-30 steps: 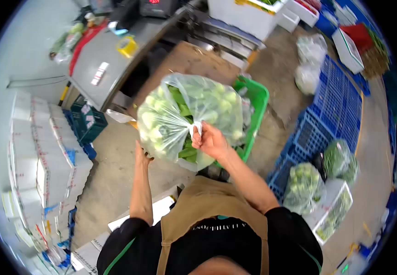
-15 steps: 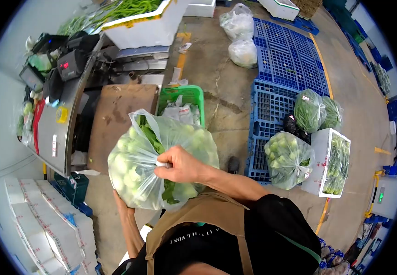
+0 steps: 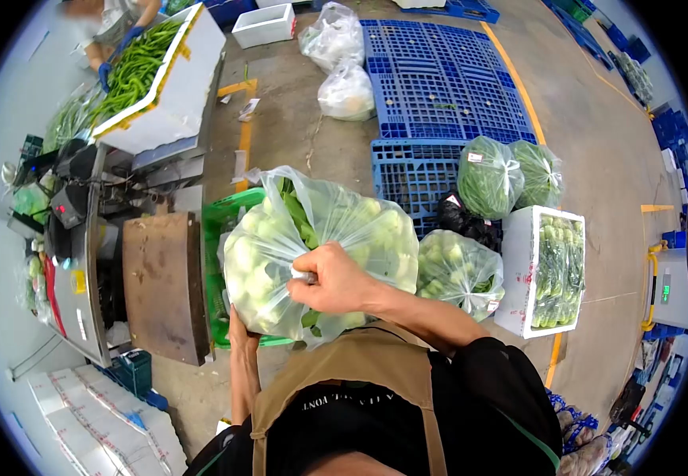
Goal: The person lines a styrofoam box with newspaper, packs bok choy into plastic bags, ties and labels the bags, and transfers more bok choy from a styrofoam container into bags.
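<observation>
The right hand (image 3: 332, 279) is squeezing the top of a veggie bag (image 3: 344, 224) that is bulging below it, and the left hand (image 3: 241, 335) is partly hiding, so I cannot tell its grip

Bright, even, cool-white light fills the room, and shadows are soft, deepest under the grey metal counter (image 3: 72, 311). Pale glare streaks the creases of the clear plastic bag of light-green vegetables (image 3: 328, 222). The blue plastic grid pallet (image 3: 447, 75) looks fairly crisp. Fisheye distortion bends the stacked white boxes (image 3: 106, 420) near the rim, where detail softens, a bluish fringe shows and the corners turn black.
</observation>
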Motion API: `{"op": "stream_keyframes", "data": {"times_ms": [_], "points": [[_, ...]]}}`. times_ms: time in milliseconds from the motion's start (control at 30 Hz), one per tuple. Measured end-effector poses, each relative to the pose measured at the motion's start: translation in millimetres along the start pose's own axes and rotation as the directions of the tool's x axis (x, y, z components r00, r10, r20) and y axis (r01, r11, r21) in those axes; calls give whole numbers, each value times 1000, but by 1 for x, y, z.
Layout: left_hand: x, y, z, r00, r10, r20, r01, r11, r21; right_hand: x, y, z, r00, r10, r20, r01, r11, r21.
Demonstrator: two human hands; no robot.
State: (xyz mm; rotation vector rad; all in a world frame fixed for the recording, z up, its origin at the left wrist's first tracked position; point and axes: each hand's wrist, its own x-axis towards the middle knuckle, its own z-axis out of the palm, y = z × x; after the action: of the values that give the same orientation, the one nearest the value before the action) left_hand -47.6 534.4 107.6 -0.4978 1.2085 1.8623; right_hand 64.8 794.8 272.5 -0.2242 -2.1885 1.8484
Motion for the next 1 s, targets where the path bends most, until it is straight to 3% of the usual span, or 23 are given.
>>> {"op": "stream_keyframes", "data": {"times_ms": [167,233,400,500,533,633,700,767,867,1000], "points": [[66,-10,59,1000,-18,-2,18,999,-36,30,15,-83,994,47,-95,-52,998,-43],[88,3,115,993,-36,109,40,999,-34,57,25,-115,986,5,-164,-20,995,-93],[188,41,233,982,-43,184,47,999,-16,157,68,-203,960,-18,-281,-25,989,-149],[244,57,298,974,-96,206,102,995,-18,208,81,-266,944,126,-305,-157,985,-78],[261,62,310,979,-152,136,153,988,3,220,86,-284,932,170,-321,-194,980,-43],[308,65,364,967,-173,185,172,985,21,252,102,-340,905,215,-367,-209,976,58],[330,61,405,960,-131,248,139,990,-16,274,122,-375,892,213,-400,-204,977,65],[354,54,439,961,-194,199,205,978,-36,287,140,-413,873,238,-425,-217,971,98],[429,26,472,930,-242,277,231,970,70,304,175,-486,850,273,-451,-247,962,117],[484,-35,583,906,-332,261,328,943,60,307,227,-607,787,383,-484,-350,923,161]]}}
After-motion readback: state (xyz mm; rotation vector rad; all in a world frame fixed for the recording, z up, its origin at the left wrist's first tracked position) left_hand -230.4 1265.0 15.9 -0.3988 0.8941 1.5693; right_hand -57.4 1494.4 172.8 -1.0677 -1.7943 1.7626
